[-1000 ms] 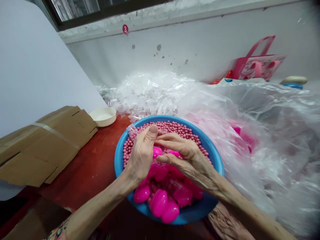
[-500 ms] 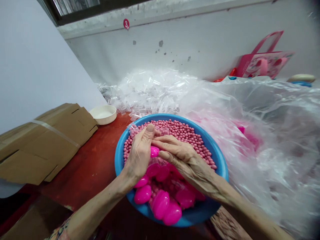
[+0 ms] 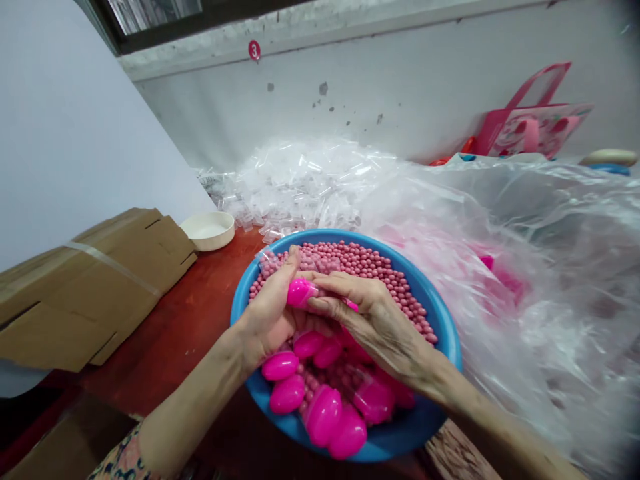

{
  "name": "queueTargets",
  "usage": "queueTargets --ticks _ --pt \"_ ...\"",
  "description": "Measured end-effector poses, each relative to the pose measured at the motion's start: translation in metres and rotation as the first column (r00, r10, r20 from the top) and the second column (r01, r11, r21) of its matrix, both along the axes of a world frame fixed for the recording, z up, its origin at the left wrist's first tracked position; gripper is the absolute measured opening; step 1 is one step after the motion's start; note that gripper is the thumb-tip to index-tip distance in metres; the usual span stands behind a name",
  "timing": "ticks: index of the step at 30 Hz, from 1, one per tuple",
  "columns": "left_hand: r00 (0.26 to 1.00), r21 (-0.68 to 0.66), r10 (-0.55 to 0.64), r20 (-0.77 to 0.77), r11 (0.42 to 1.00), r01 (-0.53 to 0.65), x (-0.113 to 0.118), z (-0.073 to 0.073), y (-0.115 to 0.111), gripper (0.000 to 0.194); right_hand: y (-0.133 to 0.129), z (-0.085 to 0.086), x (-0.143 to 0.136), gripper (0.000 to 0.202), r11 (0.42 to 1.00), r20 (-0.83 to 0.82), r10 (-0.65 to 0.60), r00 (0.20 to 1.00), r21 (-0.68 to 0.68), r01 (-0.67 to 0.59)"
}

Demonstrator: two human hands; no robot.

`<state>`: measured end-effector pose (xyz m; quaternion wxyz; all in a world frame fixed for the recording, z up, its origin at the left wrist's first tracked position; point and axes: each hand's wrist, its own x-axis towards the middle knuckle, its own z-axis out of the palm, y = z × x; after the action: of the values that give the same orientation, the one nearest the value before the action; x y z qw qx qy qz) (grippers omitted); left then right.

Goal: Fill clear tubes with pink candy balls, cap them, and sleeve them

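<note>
A small glossy pink plastic egg (image 3: 300,293) with a clear end sits between my hands, above the blue basin. My right hand (image 3: 370,313) pinches its clear end between thumb and fingers. Cupped round the other side is my left hand (image 3: 273,310), its thumb raised and the egg against its palm; its fingertips are partly hidden behind my right hand. A further bit of pink shows under my right fingers. Below lie several larger pink plastic eggs (image 3: 323,413), some with clear parts. Pink beads (image 3: 370,263) fill the far side of the blue basin (image 3: 453,340).
A heap of small clear plastic pieces (image 3: 300,183) lies along the wall. Sheets of clear plastic bag (image 3: 560,267) cover the right side. On the left are flattened cardboard (image 3: 100,287) and a shallow white dish (image 3: 209,233). A pink bag (image 3: 530,123) stands behind at right.
My left hand has turned its palm more upward and opened away from my right hand. More of the small pink egg now shows, slightly lower and further left.
</note>
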<state>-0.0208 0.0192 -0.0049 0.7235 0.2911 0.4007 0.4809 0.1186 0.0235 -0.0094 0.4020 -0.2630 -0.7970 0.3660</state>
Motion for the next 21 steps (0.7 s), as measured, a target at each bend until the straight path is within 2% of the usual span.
queueTargets --ticks 3,5,9,16,21 --pt "0.989 -0.096 -0.082 0.124 0.991 0.094 -0.005 -0.005 0.001 0.056 -0.002 0.006 -0.002 0.019 1.0 0.05 -0.006 0.999 -0.019 0.007" --pt "0.981 -0.091 -0.058 0.187 0.993 0.076 -0.006 -0.007 0.002 0.051 -0.004 0.009 -0.004 0.02 1.0 0.07 -0.012 0.997 0.009 0.012" --pt "0.976 -0.045 0.01 0.217 0.999 0.0 -0.005 -0.005 0.001 0.041 -0.006 0.007 -0.008 0.016 0.983 0.061 -0.086 0.994 0.169 0.074" --pt "0.999 0.103 0.051 -0.017 0.993 -0.049 -0.003 0.007 -0.015 0.035 -0.009 -0.004 -0.009 0.014 0.934 -0.021 -0.082 0.996 0.348 0.084" --pt "0.979 0.242 0.082 -0.187 0.97 -0.035 -0.005 0.005 -0.019 0.038 -0.011 -0.007 -0.009 0.017 0.886 -0.081 -0.113 0.99 0.443 0.137"
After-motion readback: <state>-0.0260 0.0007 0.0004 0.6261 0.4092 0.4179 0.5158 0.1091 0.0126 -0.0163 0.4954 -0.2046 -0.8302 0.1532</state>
